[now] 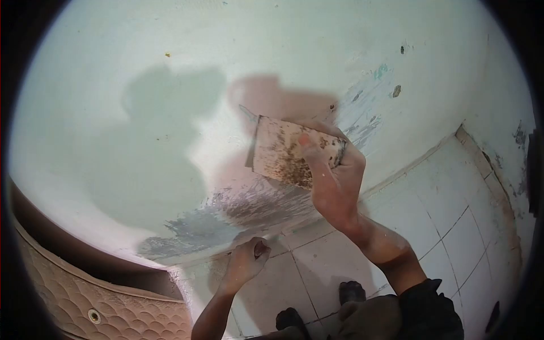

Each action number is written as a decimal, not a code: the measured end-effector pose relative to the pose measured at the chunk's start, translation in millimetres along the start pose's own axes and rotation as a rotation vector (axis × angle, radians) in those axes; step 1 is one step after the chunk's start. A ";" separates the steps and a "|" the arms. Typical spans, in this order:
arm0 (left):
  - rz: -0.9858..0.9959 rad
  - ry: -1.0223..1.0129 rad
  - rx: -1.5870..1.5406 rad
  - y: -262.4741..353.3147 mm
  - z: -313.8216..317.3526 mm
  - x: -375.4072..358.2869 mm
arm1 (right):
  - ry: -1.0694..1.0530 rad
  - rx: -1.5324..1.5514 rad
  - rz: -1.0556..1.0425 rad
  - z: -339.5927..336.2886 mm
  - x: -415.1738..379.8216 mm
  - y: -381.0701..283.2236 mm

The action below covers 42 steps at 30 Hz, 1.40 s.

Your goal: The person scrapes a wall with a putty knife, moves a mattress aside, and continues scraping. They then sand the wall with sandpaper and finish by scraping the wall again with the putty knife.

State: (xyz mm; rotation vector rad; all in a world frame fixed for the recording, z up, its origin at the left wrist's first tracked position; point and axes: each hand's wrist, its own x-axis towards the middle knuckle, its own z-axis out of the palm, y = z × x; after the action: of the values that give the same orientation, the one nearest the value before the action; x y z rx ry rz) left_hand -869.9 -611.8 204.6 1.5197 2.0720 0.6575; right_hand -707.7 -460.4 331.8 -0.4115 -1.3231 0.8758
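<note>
Here, a stained sheet is held up before the wall by the right hand.

Tilted, the sheet is gripped at its right end, with the thumb laid over its brown-spotted face and the fingers mostly hidden behind; whether the wall is touched by it cannot be told. The left hand is held apart, lower down near the wall's foot, loosely curled; whether anything is held in it cannot be made out. Below the sheet, the pale green paint is broken by a grey scuffed patch; up to the right, streaks and small chips are seen. The wall is met by a tiled floor, where two dark-covered feet are planted. At lower left, a scallop-patterned mattress is partly shown.
</note>
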 end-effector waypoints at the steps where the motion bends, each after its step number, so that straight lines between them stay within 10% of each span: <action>1: -0.014 0.021 -0.014 2.6 -2.0 0.5 | 0.002 -0.001 0.000 -5.0 -6.2 5.6; 19: 0.073 0.350 -0.055 43.7 -21.2 -3.9 | -0.002 0.008 0.191 -24.1 -19.3 7.1; 42: 0.064 0.494 -0.111 44.8 -31.7 -2.5 | 0.043 0.257 -0.058 2.5 -1.7 6.9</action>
State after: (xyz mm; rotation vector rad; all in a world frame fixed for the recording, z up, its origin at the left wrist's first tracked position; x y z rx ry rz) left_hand -856.8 -605.3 257.6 1.4719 2.2885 1.2557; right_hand -712.3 -457.8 326.3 -0.1892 -1.1596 0.9693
